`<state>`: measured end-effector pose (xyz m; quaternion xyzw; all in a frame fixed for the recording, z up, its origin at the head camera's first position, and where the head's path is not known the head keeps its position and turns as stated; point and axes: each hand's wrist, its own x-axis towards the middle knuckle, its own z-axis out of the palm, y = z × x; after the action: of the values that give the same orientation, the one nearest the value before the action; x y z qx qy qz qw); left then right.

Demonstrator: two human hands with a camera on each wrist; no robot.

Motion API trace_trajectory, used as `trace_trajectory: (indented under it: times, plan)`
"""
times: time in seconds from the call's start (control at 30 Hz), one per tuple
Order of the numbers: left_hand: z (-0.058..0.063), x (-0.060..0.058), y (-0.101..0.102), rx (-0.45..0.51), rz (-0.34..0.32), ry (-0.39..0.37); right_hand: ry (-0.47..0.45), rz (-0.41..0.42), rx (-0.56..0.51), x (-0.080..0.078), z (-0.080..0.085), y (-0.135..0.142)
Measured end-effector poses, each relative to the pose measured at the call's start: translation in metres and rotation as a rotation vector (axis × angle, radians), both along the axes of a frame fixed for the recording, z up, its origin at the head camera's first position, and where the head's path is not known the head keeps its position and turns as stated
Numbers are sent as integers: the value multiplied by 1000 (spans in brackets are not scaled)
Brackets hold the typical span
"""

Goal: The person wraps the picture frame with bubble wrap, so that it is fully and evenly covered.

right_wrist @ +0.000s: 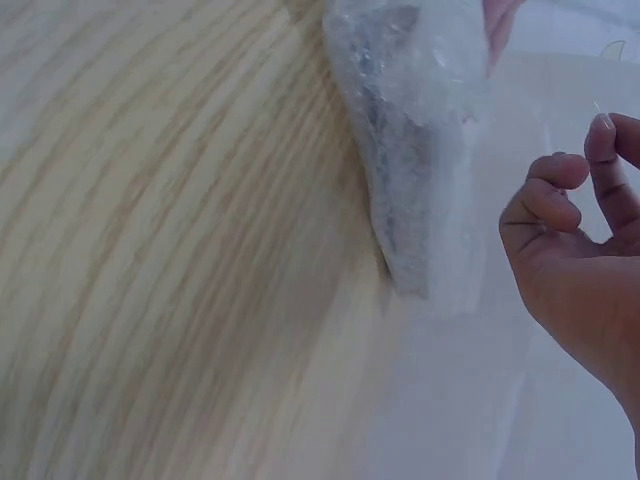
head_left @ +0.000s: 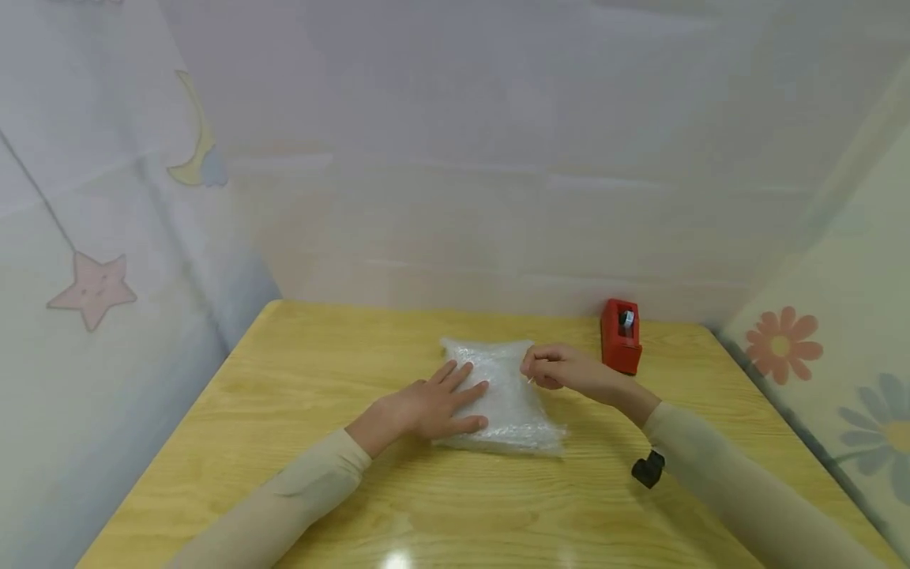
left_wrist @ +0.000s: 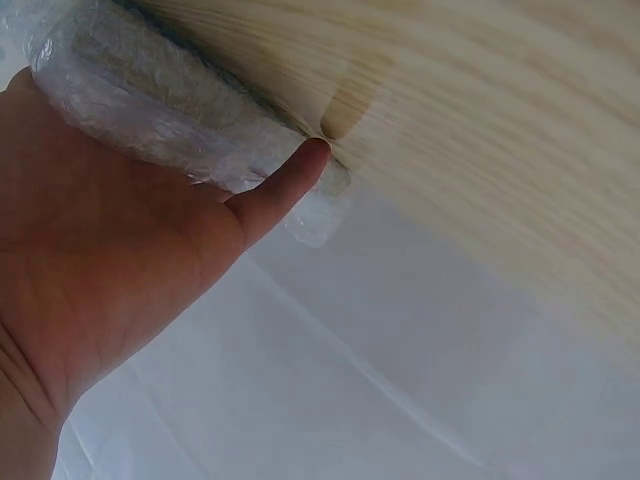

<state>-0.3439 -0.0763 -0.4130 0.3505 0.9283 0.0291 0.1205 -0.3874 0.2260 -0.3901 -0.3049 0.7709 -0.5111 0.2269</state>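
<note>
A package in bubble wrap (head_left: 503, 395) lies on the wooden table, its wrapped ends flaring out at the corners. My left hand (head_left: 435, 405) rests on its left side with the fingers spread. The little finger side reaches the package's edge in the left wrist view. Over the right edge of the package, my right hand (head_left: 553, 367) pinches a short, thin piece of clear tape (head_left: 529, 381) between thumb and forefinger. Its other fingers are curled in, as the right wrist view shows. What the bubble wrap encloses is blurred by the layers.
A red tape dispenser (head_left: 621, 338) stands at the back right of the wooden table (head_left: 306, 356), beyond my right hand. Printed cloth hangs behind and on both sides of the table. A black wrist device (head_left: 648, 469) sits under my right sleeve.
</note>
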Motion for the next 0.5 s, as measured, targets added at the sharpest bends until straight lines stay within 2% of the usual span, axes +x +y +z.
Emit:
trace_trajectory:
  times: [0.27, 0.5]
  plan:
    - [4, 9, 7, 37, 1, -79, 37, -81, -77, 3, -10, -12]
    - [7, 11, 8, -13, 7, -44, -88, -15, -138, 0, -14, -21]
